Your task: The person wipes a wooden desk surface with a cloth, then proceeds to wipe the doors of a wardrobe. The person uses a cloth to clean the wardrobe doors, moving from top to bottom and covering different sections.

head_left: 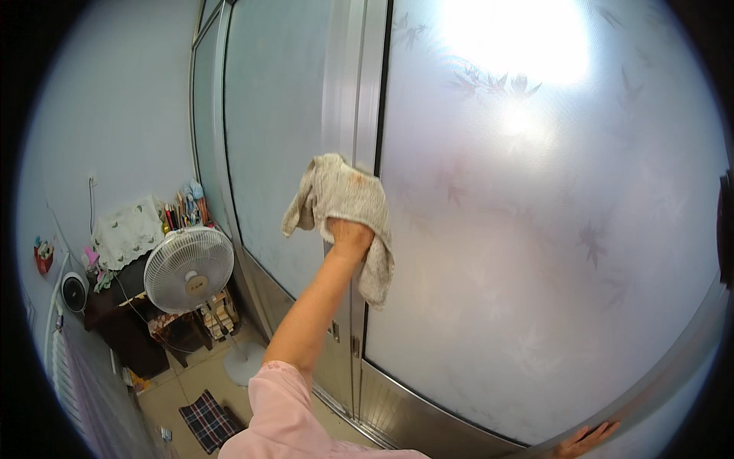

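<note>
A beige-grey cleaning cloth (336,187) with an orange-brown stain is draped over my left hand (352,236), which presses it against the metal upright between two frosted glass door panels. The cloth hides most of the fingers; one end hangs below my wrist and another sticks out to the left. The right-hand panel (489,268) bears a leaf pattern and a bright reflection near its top. Down at the lower right, my right hand (587,441) rests on the door's metal edge with its fingers stretched out, partly cut off by the picture's rim.
A white standing fan (189,269) stands at the left beside a dark desk (126,336), with a patterned cover (128,233) and a holder of pens nearby. On the tiled floor lies a plaid mat (208,421). A radiator (65,367) runs along the left wall.
</note>
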Motion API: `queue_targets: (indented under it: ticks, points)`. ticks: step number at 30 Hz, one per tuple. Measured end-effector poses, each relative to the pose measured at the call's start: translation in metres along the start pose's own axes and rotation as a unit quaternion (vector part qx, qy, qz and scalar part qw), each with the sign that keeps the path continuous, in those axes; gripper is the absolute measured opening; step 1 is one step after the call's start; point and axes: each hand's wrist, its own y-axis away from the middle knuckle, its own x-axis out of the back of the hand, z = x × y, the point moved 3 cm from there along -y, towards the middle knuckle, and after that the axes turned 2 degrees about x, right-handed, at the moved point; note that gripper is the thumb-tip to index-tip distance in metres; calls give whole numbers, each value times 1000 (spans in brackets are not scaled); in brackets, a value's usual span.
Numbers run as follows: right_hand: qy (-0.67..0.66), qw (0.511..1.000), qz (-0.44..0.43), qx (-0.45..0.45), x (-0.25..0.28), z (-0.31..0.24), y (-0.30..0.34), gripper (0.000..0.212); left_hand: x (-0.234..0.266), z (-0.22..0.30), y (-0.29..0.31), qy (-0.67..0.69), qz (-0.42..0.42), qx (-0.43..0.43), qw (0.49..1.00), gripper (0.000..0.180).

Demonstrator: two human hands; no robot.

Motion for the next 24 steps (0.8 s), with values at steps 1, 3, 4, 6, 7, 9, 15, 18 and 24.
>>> queue_targets:
  ticks: [1,3,4,6,7,9,15,18,24]
  points:
    - [13,1000,-3,6,2,-2,-2,54,7,2,-18,27,23,-17,999,45]
    - [37,999,-11,9,6,2,-2,53,14,15,-63,21,67,-55,996,44]
    - [35,999,-18,3,5,6,4,52,26,21,-92,-25,86,-78,993,45]
    - [37,999,-22,-5,8,5,4,51,38,30,-146,30,79,-93,992,46]
    - [40,999,-17,-8,10,1,0,51,47,42,-176,64,53,-68,994,46]
    - [46,999,-11,-13,12,-7,-5,50,51,46,-231,98,57,-66,991,47]
    - [148,985,-87,-31,18,-1,8,47,78,49,-334,95,12,-39,995,49]
    - [142,990,-13,1,16,-11,14,46,81,48,-326,7,54,-177,983,44]
    - [229,960,87,-138,12,-68,7,47,58,-1,-230,291,5,-166,942,56]
